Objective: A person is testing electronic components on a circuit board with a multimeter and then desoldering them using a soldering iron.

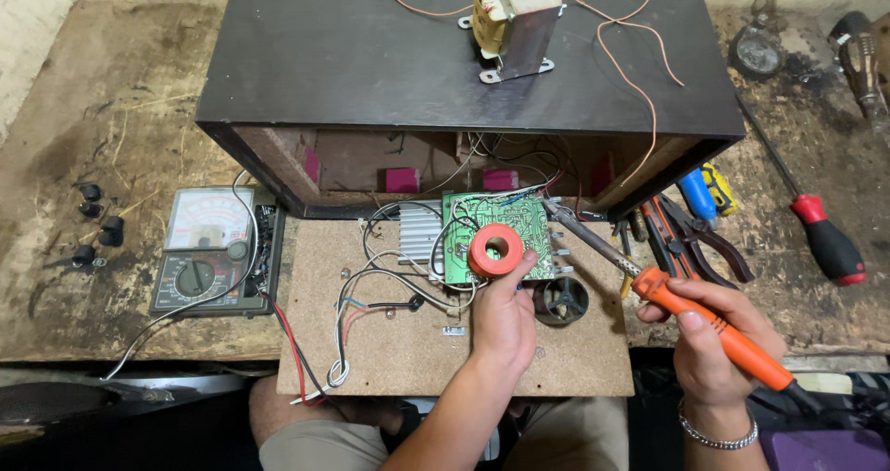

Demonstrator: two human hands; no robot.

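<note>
My left hand [503, 318] grips an orange roll of tape [495, 250] and holds it over a green circuit board [491, 235] with a finned metal heat sink [419, 233] at its left. My right hand [714, 337] is closed around the orange handle of a soldering iron [714, 327]. Its metal tip [579, 230] points up and left, toward the right edge of the board. White, black and red wires [371, 290] loop from the board across a brown hardboard panel [389, 350].
A dark open-backed wooden cabinet [352, 54] stands behind, with a transformer [514, 17] and copper wire on top. An analog multimeter [206, 248] lies at left, beside black knobs [97, 221]. Pliers [691, 239] and a red-handled screwdriver [825, 239] lie at right.
</note>
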